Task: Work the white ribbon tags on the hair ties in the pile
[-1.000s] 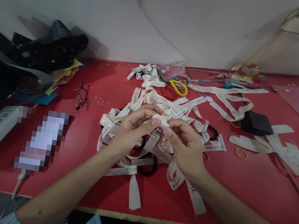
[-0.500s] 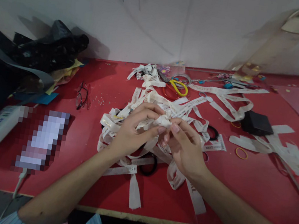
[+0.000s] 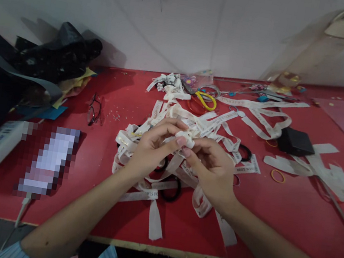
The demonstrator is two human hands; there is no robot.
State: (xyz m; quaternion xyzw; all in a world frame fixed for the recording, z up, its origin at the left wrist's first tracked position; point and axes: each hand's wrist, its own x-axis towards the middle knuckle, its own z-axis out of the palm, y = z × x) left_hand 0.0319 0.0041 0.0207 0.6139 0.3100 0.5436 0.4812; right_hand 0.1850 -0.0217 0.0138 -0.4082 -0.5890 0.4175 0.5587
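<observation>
Between both hands is a small bunched piece of white ribbon [image 3: 188, 138], folded into a crumpled, rose-like shape. My left hand [image 3: 155, 148] pinches it from the left with thumb and fingers. From the right, my right hand [image 3: 214, 164] grips its lower side, the thumb pressed near the left thumb. Below and around them lies a loose heap of printed white ribbons [image 3: 126, 145], some lettering readable. Black hair ties [image 3: 171, 190] show among the strips. Part of the bunched ribbon is hidden by my fingers.
Yellow-handled scissors [image 3: 206, 101] lie behind the heap. To the right are a black box [image 3: 295, 142], a yellow rubber band [image 3: 278, 176] and a ribbon bow on a stick [image 3: 320, 169]. Eyeglasses [image 3: 94, 109], a blurred phone [image 3: 49, 161] and a black plastic bag [image 3: 59, 53] are at left.
My right hand has turned, its thumb moving down and left to the underside of the bunched ribbon. My left thumb has shifted slightly up and left. Both hands still hold the piece.
</observation>
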